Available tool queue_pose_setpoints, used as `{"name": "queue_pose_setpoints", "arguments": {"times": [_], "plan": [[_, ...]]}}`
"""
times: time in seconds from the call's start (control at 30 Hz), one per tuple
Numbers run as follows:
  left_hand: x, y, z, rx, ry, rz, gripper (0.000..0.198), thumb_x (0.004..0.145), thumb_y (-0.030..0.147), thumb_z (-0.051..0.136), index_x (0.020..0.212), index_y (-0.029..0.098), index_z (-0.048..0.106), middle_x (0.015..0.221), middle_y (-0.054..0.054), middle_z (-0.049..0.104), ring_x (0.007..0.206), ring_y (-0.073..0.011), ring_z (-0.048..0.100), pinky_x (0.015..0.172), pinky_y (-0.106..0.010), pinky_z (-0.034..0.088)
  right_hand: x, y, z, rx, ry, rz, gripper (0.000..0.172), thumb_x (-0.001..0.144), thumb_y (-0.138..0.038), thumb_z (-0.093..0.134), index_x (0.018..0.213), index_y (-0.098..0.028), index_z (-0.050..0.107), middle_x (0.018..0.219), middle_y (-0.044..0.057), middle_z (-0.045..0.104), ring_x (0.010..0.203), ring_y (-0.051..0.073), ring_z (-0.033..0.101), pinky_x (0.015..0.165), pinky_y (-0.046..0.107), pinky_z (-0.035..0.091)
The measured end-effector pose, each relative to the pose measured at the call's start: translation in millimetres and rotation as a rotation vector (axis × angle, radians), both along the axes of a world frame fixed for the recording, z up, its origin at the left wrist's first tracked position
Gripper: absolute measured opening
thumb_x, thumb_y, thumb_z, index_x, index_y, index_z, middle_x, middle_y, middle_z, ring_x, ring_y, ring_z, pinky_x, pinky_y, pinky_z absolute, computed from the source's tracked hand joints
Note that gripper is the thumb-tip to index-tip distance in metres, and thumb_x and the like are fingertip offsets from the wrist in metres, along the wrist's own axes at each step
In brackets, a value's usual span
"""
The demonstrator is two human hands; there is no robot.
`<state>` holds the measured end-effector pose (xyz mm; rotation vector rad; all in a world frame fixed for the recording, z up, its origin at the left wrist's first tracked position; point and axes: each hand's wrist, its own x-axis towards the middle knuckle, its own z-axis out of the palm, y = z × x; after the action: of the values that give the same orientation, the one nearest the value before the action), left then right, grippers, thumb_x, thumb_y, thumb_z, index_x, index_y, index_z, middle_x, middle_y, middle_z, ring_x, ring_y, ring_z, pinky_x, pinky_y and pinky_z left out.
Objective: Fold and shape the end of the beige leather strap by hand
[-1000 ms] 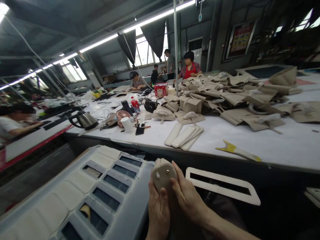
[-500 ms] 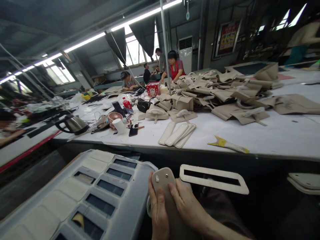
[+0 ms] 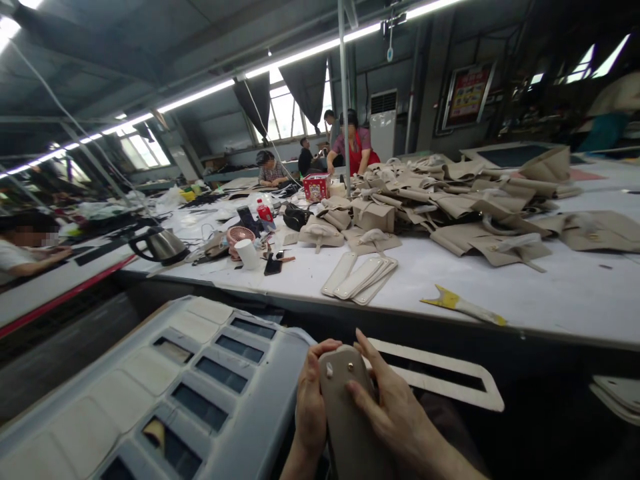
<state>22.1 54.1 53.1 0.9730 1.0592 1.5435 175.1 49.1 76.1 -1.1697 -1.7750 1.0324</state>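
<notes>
Between my hands is a taupe leather panel [image 3: 350,420] with a rounded end, tilted up toward me. A brass-coloured stud and a small whitish patch show near its tip. My left hand [image 3: 311,400] grips its left edge, fingers curled over the top corner. Along the right side, my right hand [image 3: 395,407] presses its thumb on the panel's face, with the index finger sticking up past the edge. The panel's lower end runs out of the picture. Just behind my right hand lies a white slotted frame [image 3: 493,385], partly covered by it.
A pale board [image 3: 265,407] with rectangular openings stands at left. Across the white table [image 3: 560,300] lie cream panels [image 3: 360,277], a yellow-ended tool [image 3: 463,305], a kettle [image 3: 161,245] and a heap of taupe bag pieces [image 3: 450,200]. Several people work beyond; one person [image 3: 30,250] sits left.
The panel and both hands have shifted slightly right in view. My right index finger has lifted off upward, and my left fingers now curl over the panel's top corner. The camera view has tilted a little.
</notes>
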Motion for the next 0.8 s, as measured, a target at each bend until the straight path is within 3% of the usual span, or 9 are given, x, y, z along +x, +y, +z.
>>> {"name": "queue_pose_setpoints", "arguments": {"times": [0.03,0.1,0.2,0.33,0.53,0.7,0.8], "plan": [[1,-1,0.1,0.012,-0.015,-0.012,0.046,0.096,0.053,0.038,0.11,0.018,0.064,0.114,-0.011,0.067,0.103,-0.0236,0.062,0.092,-0.035,0.048,1,5,1.9,0.096,-0.069,0.01,0.067,0.091,-0.032,0.055,0.152,-0.026,0.025,0.15,0.009,0.042,0.134,0.027,0.043,0.111,0.046,0.039],[1,-1,0.8,0.028,-0.046,-0.05,0.047,0.098,0.052,0.035,0.11,0.018,0.063,0.116,-0.01,0.066,0.109,-0.0238,0.06,0.098,-0.036,0.044,2,14,6.1,0.257,-0.181,0.045,0.061,0.09,-0.027,0.057,0.147,-0.027,0.036,0.153,0.007,0.037,0.139,0.027,0.037,0.114,0.048,0.036],[0,1,4.6,0.044,-0.09,-0.093,0.047,0.099,0.05,0.032,0.106,0.016,0.065,0.116,-0.01,0.066,0.113,-0.0241,0.058,0.104,-0.038,0.04,-1,20,11.5,0.453,-0.202,0.059,0.038,0.091,-0.019,0.056,0.128,-0.026,0.057,0.142,0.007,0.052,0.132,0.025,0.046,0.111,0.048,0.041],[-5,5,16.5,0.033,-0.043,-0.129,0.044,0.098,0.048,0.038,0.094,0.015,0.067,0.11,-0.01,0.068,0.109,-0.0244,0.06,0.101,-0.038,0.041,-6,17,15.0,0.66,-0.07,0.064,0.023,0.093,-0.008,0.05,0.104,-0.024,0.062,0.12,0.005,0.068,0.122,0.021,0.055,0.106,0.043,0.046],[-18,12,30.7,-0.02,-0.014,-0.292,0.021,0.086,0.038,0.064,0.089,0.017,0.063,0.108,-0.008,0.068,0.101,-0.0225,0.063,0.094,-0.035,0.046,-3,3,13.6,0.776,-0.082,0.09,0.022,0.089,-0.009,0.055,0.103,-0.023,0.064,0.107,0.006,0.073,0.111,0.025,0.062,0.095,0.044,0.049],[-28,14,35.3,-0.051,0.192,-0.416,0.031,0.084,0.04,0.065,0.107,0.019,0.066,0.107,-0.008,0.069,0.099,-0.0249,0.063,0.093,-0.035,0.047,1,-2,11.8,0.722,-0.079,0.174,0.023,0.09,-0.012,0.052,0.104,-0.024,0.066,0.104,0.007,0.073,0.098,0.023,0.067,0.091,0.042,0.051],[-27,11,33.4,-0.052,0.277,-0.412,0.032,0.087,0.041,0.061,0.111,0.021,0.068,0.11,-0.008,0.069,0.103,-0.0257,0.062,0.092,-0.034,0.048,5,-3,14.2,0.714,-0.074,0.213,0.025,0.09,-0.01,0.051,0.104,-0.025,0.066,0.1,0.006,0.074,0.091,0.022,0.068,0.085,0.04,0.053]]}}
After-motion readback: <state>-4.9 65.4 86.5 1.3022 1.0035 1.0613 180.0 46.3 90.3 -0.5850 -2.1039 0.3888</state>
